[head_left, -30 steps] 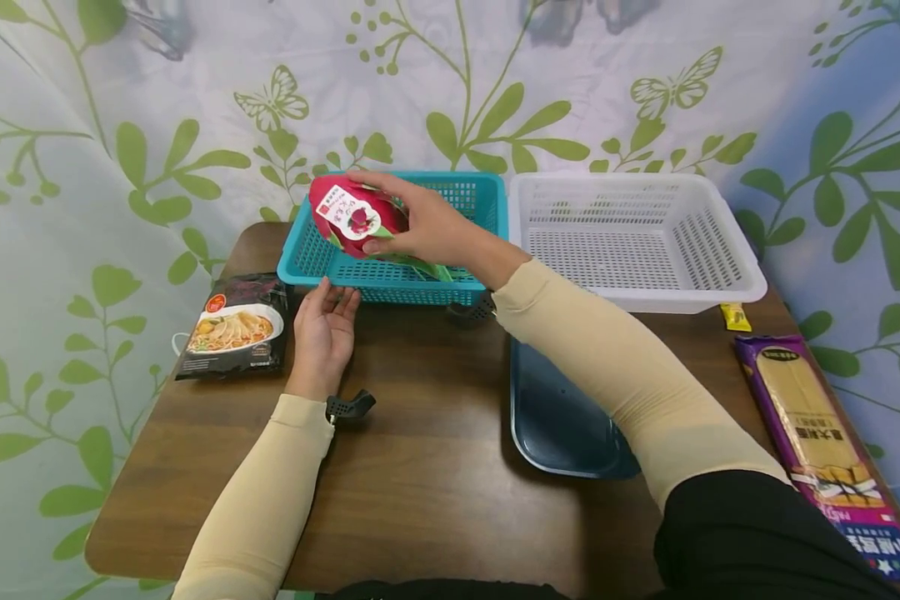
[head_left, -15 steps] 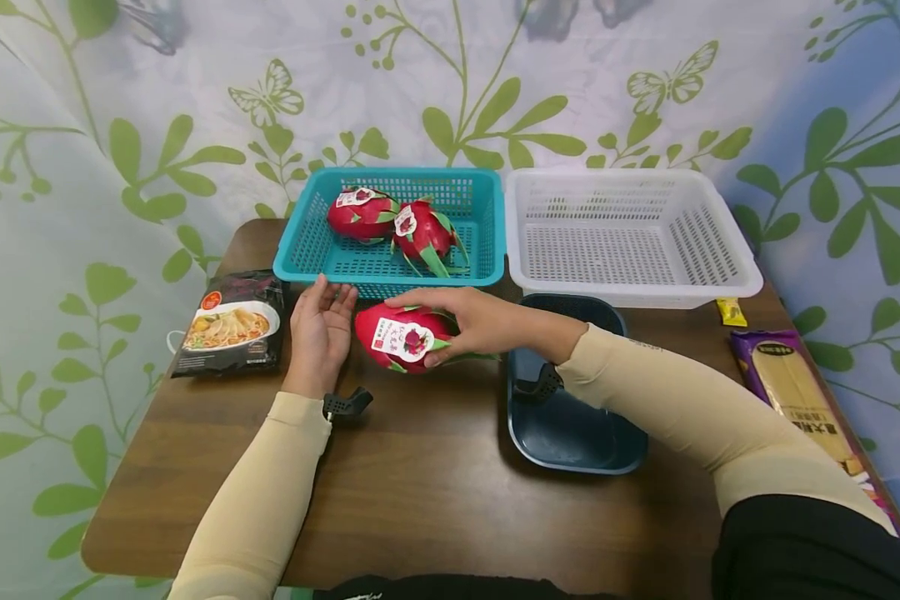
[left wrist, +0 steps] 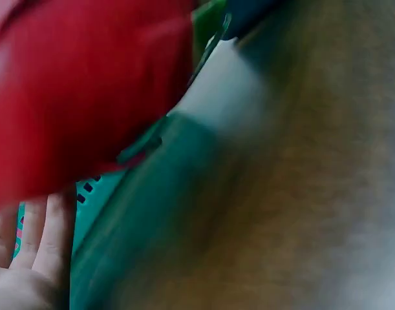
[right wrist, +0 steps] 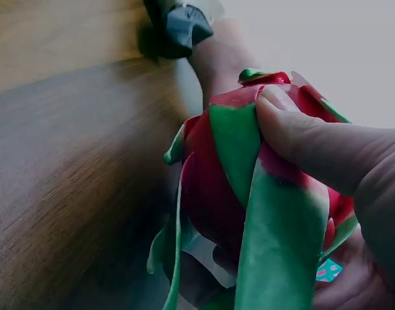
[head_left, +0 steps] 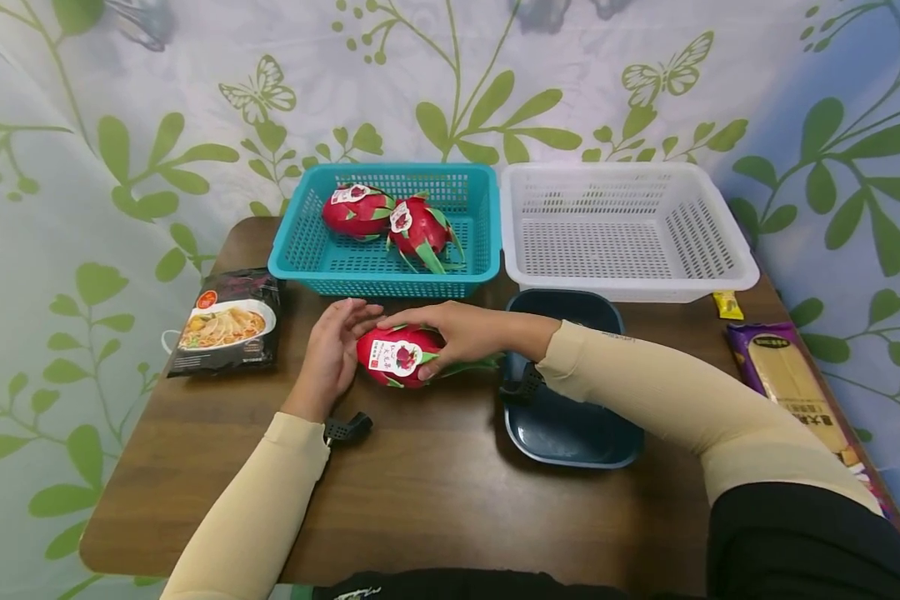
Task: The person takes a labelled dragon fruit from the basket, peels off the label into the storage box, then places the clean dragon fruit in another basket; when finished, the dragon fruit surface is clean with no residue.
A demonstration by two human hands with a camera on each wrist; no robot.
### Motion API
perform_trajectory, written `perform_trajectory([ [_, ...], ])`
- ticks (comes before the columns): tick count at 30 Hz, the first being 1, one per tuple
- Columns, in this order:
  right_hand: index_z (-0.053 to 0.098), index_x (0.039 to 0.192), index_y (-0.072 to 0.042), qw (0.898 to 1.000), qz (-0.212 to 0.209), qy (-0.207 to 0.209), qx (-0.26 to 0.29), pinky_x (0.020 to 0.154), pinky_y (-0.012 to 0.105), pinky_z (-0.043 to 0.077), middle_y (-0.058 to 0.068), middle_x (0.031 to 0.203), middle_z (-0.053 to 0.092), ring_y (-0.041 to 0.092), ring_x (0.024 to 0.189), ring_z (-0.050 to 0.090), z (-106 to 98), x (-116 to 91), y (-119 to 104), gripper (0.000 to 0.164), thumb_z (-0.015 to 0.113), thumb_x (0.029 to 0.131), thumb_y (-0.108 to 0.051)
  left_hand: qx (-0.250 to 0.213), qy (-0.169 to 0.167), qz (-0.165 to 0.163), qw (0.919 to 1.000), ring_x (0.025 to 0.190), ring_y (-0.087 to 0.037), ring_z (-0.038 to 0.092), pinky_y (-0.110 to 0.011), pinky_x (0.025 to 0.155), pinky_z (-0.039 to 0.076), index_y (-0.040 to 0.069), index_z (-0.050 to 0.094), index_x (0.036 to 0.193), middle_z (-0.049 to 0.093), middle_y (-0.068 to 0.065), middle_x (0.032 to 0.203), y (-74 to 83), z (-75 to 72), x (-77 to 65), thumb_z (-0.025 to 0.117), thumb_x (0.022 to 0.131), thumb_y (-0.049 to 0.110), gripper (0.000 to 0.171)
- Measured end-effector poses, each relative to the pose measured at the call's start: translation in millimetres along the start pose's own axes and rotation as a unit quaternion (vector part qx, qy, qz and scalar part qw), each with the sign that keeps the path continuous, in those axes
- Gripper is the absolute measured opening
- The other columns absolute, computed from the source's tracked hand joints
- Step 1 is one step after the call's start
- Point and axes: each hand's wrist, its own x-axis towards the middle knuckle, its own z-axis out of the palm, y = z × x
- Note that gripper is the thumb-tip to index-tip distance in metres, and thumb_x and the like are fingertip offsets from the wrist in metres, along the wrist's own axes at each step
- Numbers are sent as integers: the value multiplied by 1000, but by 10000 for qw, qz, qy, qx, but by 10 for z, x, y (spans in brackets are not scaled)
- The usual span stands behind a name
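Observation:
My right hand grips a red dragon fruit with green scales and a white label, held over the table in front of the teal basket. In the right wrist view, the thumb presses on the fruit's green-scaled end. At the fruit's left end is my left hand, palm toward it and fingers loosely extended; whether it touches is hard to tell. The left wrist view shows its fingers partly hidden by the red fruit. Two more dragon fruits lie inside the teal basket.
To the right of the teal basket stands a white basket. A dark blue tray sits below it, partly under my right forearm. A black noodle packet lies at left; a purple pasta packet and a small yellow packet lie at right.
My right hand has brought the dragon fruit from above the teal basket down toward me, uncovering the two inside. The left hand has shifted from the basket's edge to the fruit's left end.

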Motion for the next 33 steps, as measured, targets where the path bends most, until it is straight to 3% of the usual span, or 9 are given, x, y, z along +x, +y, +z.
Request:
perform_trajectory([
  [4, 39, 164, -20, 9995, 272, -134, -53, 104, 29, 47, 1, 155, 48, 17, 138, 42, 0, 38, 19, 89, 87, 89, -28, 650, -290, 5, 9975, 117, -30, 61, -35, 101, 53, 4, 61, 123, 68, -12, 123, -30, 17, -54, 55, 112, 29, 28],
  [7, 37, 164, -21, 9990, 415, -171, -70, 102, 29, 49, 1, 153, 48, 17, 136, 44, -15, 41, 45, 89, 86, 90, -30, 1366, -784, 131, 9874, 120, -27, 58, -32, 99, 53, -2, 57, 133, 64, -12, 130, -46, 13, -88, 55, 110, 17, 30],
  [10, 35, 164, -21, 9987, 443, -222, -103, 99, 29, 51, 1, 152, 49, 18, 134, 45, -29, 38, 69, 89, 85, 91, -32, 2189, -1370, 284, 9657, 124, -29, 54, -31, 98, 53, -2, 50, 145, 58, -13, 138, -40, -10, -125, 66, 98, 2, 49],
  [13, 34, 165, -22, 9979, 440, -258, -406, 98, 29, 52, 1, 152, 48, 17, 135, 44, -30, 7, 71, 91, 85, 91, -36, 3018, -1781, 382, 9358, 129, -30, 49, -34, 98, 55, 9, 46, 152, 53, -9, 146, -31, -29, -152, 83, 85, 2, 77],
  [16, 34, 165, -19, 9953, 406, -162, -859, 99, 31, 53, 2, 155, 47, 18, 138, 42, -17, -60, 20, 94, 86, 89, -37, 3578, -1851, 502, 9139, 133, -28, 47, -39, 100, 54, 20, 47, 155, 51, -3, 150, -37, -26, -169, 93, 79, 10, 89],
  [18, 34, 164, -15, 9929, 382, -21, -1128, 102, 34, 52, 5, 157, 46, 21, 140, 40, 1, -114, -41, 96, 88, 88, -38, 3837, -1764, 612, 9044, 134, -27, 46, -42, 99, 55, 25, 49, 154, 51, 1, 150, -45, -10, -180, 94, 80, 14, 87],
  [22, 42, 161, -13, 9838, 377, 461, -1693, 100, 37, 54, 11, 158, 41, 27, 141, 34, 52, -229, -168, 90, 87, 88, -43, 4092, -1521, 822, 8959, 131, -26, 49, -44, 96, 56, 24, 52, 152, 54, 3, 147, -71, 33, -199, 93, 82, 16, 82],
  [26, 62, 143, -9, 9711, 329, 1137, -2072, 91, 30, 55, 12, 141, 50, 26, 127, 39, 112, -270, -254, 62, 84, 92, -38, 4103, -1343, 1014, 8963, 130, -25, 50, -41, 95, 57, 21, 55, 151, 56, 1, 146, -80, 55, -209, 94, 80, 10, 82],
  [33, 80, 108, -7, 9679, 857, 2054, -1171, 77, 24, 55, 2, 101, 67, 14, 93, 60, 163, -190, -305, 22, 83, 94, -24, 4294, -1301, 1287, 8844, 129, -28, 52, -40, 97, 56, 16, 56, 149, 58, -5, 146, -90, 65, -208, 96, 75, 4, 85],
])
